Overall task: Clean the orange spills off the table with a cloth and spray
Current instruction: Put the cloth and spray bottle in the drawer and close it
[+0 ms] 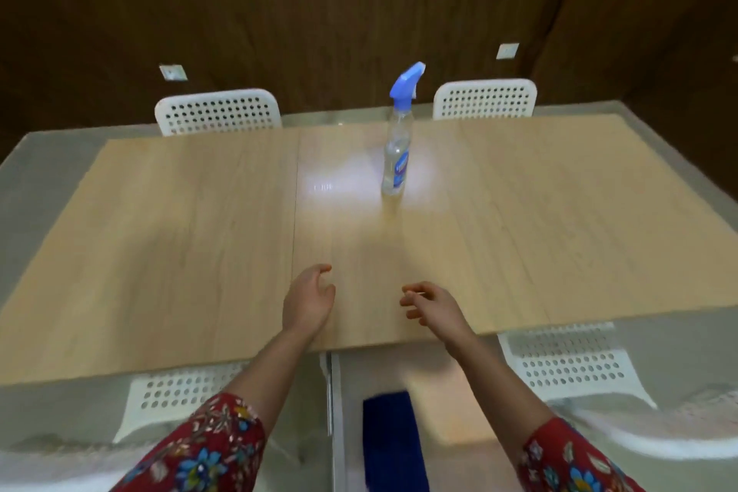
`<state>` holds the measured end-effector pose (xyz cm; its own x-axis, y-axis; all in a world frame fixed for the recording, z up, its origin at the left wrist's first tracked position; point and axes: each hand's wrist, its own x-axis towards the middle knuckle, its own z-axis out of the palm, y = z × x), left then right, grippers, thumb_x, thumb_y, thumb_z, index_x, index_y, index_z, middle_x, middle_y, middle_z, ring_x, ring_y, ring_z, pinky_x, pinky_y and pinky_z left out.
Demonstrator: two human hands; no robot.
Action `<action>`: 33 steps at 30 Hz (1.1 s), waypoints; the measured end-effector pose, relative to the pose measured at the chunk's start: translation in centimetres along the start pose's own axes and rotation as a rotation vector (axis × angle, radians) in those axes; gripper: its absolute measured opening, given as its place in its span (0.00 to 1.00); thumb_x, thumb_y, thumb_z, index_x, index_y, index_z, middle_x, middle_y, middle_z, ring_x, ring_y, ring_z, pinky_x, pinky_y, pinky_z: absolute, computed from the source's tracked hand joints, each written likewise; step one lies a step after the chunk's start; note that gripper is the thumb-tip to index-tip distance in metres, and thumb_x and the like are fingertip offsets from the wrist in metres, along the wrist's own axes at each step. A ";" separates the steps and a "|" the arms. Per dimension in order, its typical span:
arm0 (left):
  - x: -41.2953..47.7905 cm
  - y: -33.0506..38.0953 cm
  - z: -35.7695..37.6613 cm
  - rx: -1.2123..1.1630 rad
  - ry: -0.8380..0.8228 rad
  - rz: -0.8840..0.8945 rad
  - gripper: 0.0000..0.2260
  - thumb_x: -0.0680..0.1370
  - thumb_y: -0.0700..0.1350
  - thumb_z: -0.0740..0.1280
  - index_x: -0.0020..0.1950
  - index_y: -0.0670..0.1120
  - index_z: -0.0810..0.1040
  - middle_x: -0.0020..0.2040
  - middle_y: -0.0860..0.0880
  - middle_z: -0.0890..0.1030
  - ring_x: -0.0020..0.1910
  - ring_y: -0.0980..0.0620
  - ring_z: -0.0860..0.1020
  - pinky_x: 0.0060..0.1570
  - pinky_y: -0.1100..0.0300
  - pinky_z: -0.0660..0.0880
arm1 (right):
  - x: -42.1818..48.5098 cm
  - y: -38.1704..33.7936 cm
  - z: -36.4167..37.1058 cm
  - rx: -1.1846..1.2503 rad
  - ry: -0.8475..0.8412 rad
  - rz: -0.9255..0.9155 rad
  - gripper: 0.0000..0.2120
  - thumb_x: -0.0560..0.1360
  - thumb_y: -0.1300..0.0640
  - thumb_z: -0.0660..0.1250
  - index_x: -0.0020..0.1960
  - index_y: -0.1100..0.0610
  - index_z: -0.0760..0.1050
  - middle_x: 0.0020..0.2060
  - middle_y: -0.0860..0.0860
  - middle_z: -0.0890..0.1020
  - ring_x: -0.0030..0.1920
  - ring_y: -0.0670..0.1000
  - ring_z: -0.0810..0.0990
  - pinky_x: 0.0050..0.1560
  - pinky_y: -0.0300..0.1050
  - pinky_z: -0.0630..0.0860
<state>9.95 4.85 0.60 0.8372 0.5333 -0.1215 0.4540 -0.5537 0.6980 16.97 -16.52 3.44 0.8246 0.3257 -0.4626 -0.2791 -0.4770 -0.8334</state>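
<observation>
A clear spray bottle (397, 148) with a blue trigger head stands upright on the light wooden table (179, 220), past the middle. My left hand (309, 300) hovers over the table's near edge with fingers loosely curled, holding nothing. My right hand (433, 306) is beside it, about a hand's width to the right, fingers also loosely curled and holding nothing. Both hands are well short of the bottle. A dark blue cloth-like thing (393, 439) lies below the table's near edge, between my arms. I see no orange spill on the tabletop.
Two white perforated chairs (217, 112) (485, 98) stand at the far side and two more (567, 363) (175, 399) are tucked at the near side. A dark wooden wall rises behind. A bright light glare lies on the table left of the bottle.
</observation>
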 end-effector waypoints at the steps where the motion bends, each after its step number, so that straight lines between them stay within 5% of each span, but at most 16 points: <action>1: 0.6 -0.2 0.4 0.060 -0.028 -0.001 0.20 0.78 0.43 0.65 0.70 0.47 0.71 0.71 0.48 0.71 0.70 0.48 0.69 0.68 0.54 0.66 | 0.7 -0.7 -0.1 0.043 0.006 0.003 0.09 0.79 0.58 0.61 0.56 0.56 0.77 0.49 0.52 0.83 0.42 0.49 0.80 0.40 0.39 0.72; 5: 3.3 -0.5 1.9 0.278 -0.120 -0.054 0.31 0.79 0.54 0.62 0.79 0.51 0.53 0.80 0.51 0.50 0.78 0.49 0.50 0.75 0.50 0.50 | 5.3 -3.2 -0.4 0.123 0.059 -0.025 0.09 0.79 0.59 0.61 0.56 0.57 0.77 0.49 0.53 0.84 0.41 0.49 0.81 0.38 0.37 0.71; 11: 4.7 -1.0 3.6 0.455 -0.244 -0.112 0.35 0.80 0.61 0.52 0.78 0.52 0.35 0.77 0.51 0.31 0.77 0.48 0.34 0.73 0.44 0.37 | 11.7 -4.9 -0.5 0.085 0.167 -0.099 0.09 0.74 0.59 0.68 0.52 0.50 0.77 0.50 0.52 0.84 0.46 0.53 0.82 0.45 0.43 0.75; 16: 4.9 -1.1 3.6 0.492 -0.305 -0.123 0.34 0.81 0.62 0.50 0.77 0.52 0.31 0.75 0.51 0.27 0.76 0.48 0.31 0.72 0.43 0.34 | 16.7 -8.6 -1.3 0.037 0.287 -0.201 0.33 0.69 0.55 0.75 0.70 0.53 0.66 0.61 0.50 0.76 0.53 0.49 0.77 0.53 0.45 0.74; 19: 4.9 -1.3 3.6 0.505 -0.322 -0.129 0.34 0.81 0.62 0.49 0.76 0.53 0.31 0.75 0.51 0.27 0.75 0.48 0.30 0.72 0.43 0.34 | 19.9 -10.6 -1.4 0.046 0.298 -0.227 0.47 0.65 0.54 0.79 0.76 0.53 0.56 0.71 0.53 0.67 0.68 0.52 0.69 0.62 0.45 0.69; 24: 5.1 -1.1 3.3 0.501 -0.361 -0.135 0.34 0.81 0.62 0.49 0.76 0.53 0.30 0.74 0.51 0.25 0.75 0.48 0.29 0.72 0.42 0.34 | 23.7 -13.2 -1.6 0.116 0.255 -0.325 0.56 0.62 0.57 0.81 0.78 0.53 0.48 0.75 0.54 0.60 0.73 0.55 0.63 0.71 0.51 0.65; 28: 5.3 -1.3 3.2 0.494 -0.386 -0.138 0.34 0.81 0.62 0.49 0.76 0.53 0.30 0.74 0.51 0.25 0.75 0.48 0.29 0.72 0.42 0.34 | 24.8 -13.6 -1.2 0.082 0.199 -0.399 0.48 0.64 0.56 0.80 0.75 0.52 0.54 0.68 0.52 0.69 0.66 0.56 0.71 0.65 0.52 0.72; 33: 5.1 -0.9 2.9 0.477 -0.388 -0.128 0.34 0.81 0.62 0.49 0.76 0.53 0.30 0.75 0.51 0.26 0.75 0.48 0.29 0.72 0.42 0.35 | 21.9 -12.8 -1.3 0.138 0.346 -0.338 0.34 0.64 0.56 0.77 0.64 0.54 0.63 0.52 0.50 0.77 0.51 0.54 0.79 0.53 0.53 0.78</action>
<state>14.65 6.24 -2.68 0.7761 0.3932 -0.4930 0.5696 -0.7727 0.2803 39.21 -4.31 4.36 0.9885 0.1424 -0.0517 -0.0113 -0.2712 -0.9625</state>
